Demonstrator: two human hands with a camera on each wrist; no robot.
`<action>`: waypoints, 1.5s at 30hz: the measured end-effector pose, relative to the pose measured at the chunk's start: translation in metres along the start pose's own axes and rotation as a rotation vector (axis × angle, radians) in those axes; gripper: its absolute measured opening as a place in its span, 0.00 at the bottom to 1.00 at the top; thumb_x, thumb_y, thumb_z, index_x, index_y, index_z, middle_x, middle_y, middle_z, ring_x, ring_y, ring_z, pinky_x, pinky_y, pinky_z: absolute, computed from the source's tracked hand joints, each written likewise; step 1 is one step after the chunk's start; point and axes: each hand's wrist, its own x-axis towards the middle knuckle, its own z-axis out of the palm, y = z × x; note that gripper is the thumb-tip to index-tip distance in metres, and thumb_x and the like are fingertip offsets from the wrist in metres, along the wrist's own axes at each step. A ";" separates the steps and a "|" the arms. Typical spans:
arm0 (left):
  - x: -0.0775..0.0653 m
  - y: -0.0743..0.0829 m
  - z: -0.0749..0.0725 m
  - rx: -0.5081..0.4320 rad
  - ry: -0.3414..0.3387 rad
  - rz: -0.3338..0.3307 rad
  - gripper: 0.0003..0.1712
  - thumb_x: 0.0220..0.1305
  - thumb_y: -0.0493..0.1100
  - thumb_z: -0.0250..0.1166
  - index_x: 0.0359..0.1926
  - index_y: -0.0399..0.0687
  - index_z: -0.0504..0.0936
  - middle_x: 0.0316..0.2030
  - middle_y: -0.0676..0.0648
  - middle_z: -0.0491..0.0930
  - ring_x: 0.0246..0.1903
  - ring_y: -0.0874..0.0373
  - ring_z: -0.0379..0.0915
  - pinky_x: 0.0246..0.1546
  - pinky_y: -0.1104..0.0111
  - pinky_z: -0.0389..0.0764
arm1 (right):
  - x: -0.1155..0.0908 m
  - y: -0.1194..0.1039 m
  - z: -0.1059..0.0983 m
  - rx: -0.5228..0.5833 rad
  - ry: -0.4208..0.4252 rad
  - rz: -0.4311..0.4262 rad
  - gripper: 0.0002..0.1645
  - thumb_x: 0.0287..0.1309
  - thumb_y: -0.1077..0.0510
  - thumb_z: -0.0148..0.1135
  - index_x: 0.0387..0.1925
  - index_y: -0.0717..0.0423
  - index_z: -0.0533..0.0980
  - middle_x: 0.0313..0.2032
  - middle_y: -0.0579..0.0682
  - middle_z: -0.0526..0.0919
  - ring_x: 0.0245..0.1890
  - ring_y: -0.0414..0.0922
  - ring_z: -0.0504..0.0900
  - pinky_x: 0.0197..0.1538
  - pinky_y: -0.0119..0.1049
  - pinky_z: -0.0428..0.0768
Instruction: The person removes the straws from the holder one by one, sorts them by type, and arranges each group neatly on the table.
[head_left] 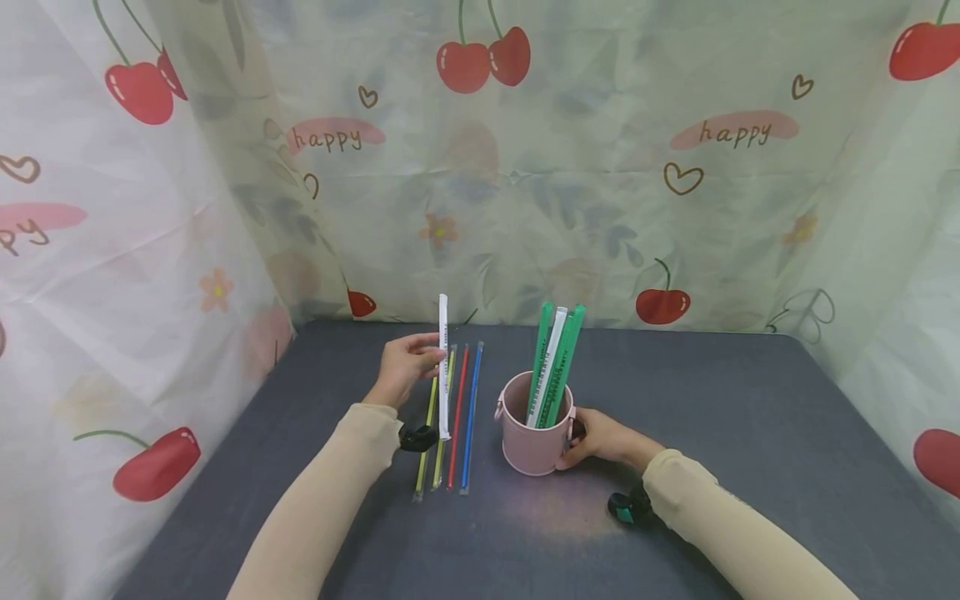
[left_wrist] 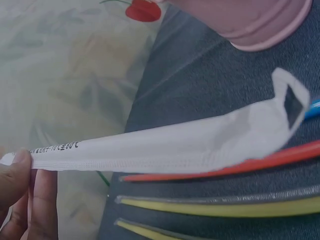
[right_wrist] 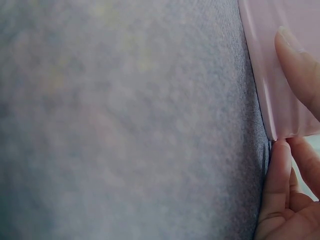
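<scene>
My left hand [head_left: 405,367] pinches a white paper-wrapped straw [head_left: 444,392] near its upper part, between thumb and fingers. In the left wrist view this straw [left_wrist: 165,147] stretches from the fingertips across the picture, black print near the held end. It hangs over a row of straws in clear sleeves on the table. My right hand [head_left: 603,437] holds the side of a small pink bucket [head_left: 521,450], thumb toward the front. The right wrist view shows the thumb [right_wrist: 297,70] on the bucket's wall and fingertips at its edge. Wrapped green straws [head_left: 566,367] and a white straw [head_left: 548,367] lean inside the bucket.
Two yellow straws [head_left: 426,437], a red straw [head_left: 458,417] and a blue straw [head_left: 472,417] lie side by side left of the bucket. The dark table [head_left: 712,400] ends at a cherry-printed cloth [head_left: 585,208], which also hangs at both sides.
</scene>
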 end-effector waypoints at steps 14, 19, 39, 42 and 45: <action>0.002 -0.019 -0.015 0.078 0.012 -0.051 0.20 0.61 0.31 0.65 0.55 0.38 0.79 0.43 0.37 0.82 0.34 0.58 0.82 0.46 0.57 0.84 | -0.001 -0.002 0.000 0.004 -0.002 0.011 0.39 0.45 0.66 0.75 0.58 0.69 0.67 0.39 0.49 0.76 0.37 0.44 0.72 0.39 0.31 0.75; 0.005 -0.026 -0.019 0.121 0.032 -0.083 0.20 0.61 0.32 0.66 0.55 0.39 0.80 0.42 0.38 0.83 0.35 0.56 0.82 0.39 0.65 0.86 | 0.001 0.000 0.000 -0.002 0.000 0.009 0.40 0.44 0.66 0.75 0.59 0.69 0.67 0.39 0.49 0.77 0.37 0.44 0.73 0.39 0.31 0.76; 0.006 -0.043 -0.029 0.212 0.044 -0.177 0.19 0.59 0.32 0.67 0.53 0.38 0.81 0.45 0.37 0.82 0.34 0.56 0.82 0.35 0.66 0.86 | 0.001 0.002 0.000 -0.004 0.007 0.012 0.42 0.44 0.65 0.76 0.61 0.68 0.67 0.44 0.52 0.79 0.39 0.44 0.73 0.41 0.31 0.77; 0.007 -0.045 -0.030 0.213 0.047 -0.183 0.19 0.59 0.31 0.67 0.53 0.37 0.81 0.45 0.36 0.82 0.33 0.57 0.82 0.34 0.67 0.86 | 0.001 0.002 0.000 -0.001 0.007 0.013 0.42 0.44 0.65 0.75 0.61 0.69 0.66 0.44 0.52 0.79 0.39 0.44 0.73 0.41 0.31 0.77; 0.007 -0.046 -0.032 0.215 0.048 -0.188 0.19 0.59 0.31 0.67 0.53 0.36 0.80 0.46 0.36 0.82 0.33 0.57 0.81 0.34 0.67 0.86 | 0.001 0.002 0.000 0.002 0.006 0.007 0.42 0.44 0.66 0.75 0.60 0.69 0.66 0.43 0.51 0.79 0.39 0.44 0.73 0.40 0.30 0.77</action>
